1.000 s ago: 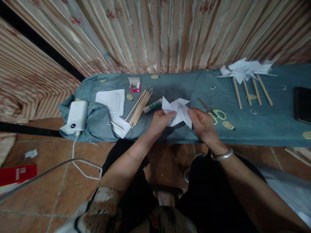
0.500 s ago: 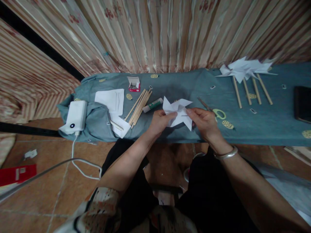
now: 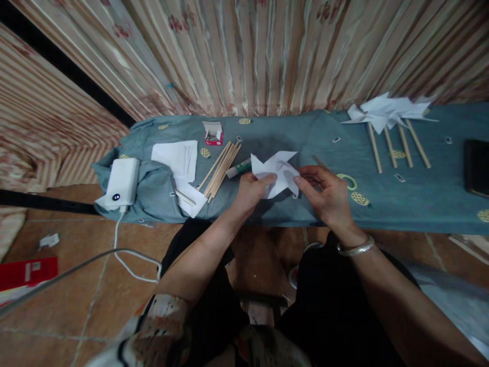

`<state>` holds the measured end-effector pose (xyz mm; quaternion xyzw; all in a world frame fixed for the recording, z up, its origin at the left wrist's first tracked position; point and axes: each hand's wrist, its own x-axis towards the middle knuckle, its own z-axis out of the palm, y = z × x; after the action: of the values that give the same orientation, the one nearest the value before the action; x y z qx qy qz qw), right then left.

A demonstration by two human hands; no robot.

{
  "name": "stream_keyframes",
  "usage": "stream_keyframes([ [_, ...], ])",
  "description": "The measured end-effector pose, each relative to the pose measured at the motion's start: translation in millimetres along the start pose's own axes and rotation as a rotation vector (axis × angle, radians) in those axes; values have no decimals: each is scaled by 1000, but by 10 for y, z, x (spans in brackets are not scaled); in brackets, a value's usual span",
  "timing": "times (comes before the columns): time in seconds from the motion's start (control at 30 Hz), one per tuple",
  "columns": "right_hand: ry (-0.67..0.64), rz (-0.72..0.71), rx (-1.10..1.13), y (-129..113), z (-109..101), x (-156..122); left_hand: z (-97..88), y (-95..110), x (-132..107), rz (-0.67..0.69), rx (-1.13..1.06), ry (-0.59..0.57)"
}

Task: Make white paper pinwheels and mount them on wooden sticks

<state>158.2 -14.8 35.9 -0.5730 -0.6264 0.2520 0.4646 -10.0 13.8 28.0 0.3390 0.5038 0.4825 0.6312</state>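
Observation:
A white paper pinwheel (image 3: 280,171) with folded, pointed blades is held up over the cloth-covered table. My left hand (image 3: 250,193) grips it from the lower left, thumb pressed on its face near the middle. At its right edge, my right hand (image 3: 324,193) pinches the paper between thumb and fingers; the fingertips behind are partly hidden. Just beyond my left hand lies a glue stick (image 3: 239,168), partly covered by the pinwheel. Scissors with pale green handles (image 3: 347,181) rest behind my right hand, which hides part of them.
Left of the hands are wooden sticks (image 3: 222,171), white paper sheets (image 3: 173,158) and an open red box of small metal pins (image 3: 213,135). A white power bank (image 3: 122,183) with a cable sits at the left end. Several finished pinwheels on sticks (image 3: 389,112) and a dark device (image 3: 476,167) lie right.
The pinwheel has turned and shifted slightly left in my left hand. My right hand has slid outward from near its middle to its right edge, with the fingers more spread.

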Motion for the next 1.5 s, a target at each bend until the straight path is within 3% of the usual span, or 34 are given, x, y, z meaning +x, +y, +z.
stream_keyframes([
  [0.2,63,-146,-168,-40,-23,9,24,-14,-29,-21,-38,-33],
  [0.43,12,-388,-317,-16,-49,22,40,-36,-33,-39,-76,-60],
  [1.1,-70,-452,-513,27,-72,-38,52,-5,-58,-76,-53,-104],
  [1.5,5,-581,-537,91,-58,-37,82,42,-86,-96,-73,-104],
])
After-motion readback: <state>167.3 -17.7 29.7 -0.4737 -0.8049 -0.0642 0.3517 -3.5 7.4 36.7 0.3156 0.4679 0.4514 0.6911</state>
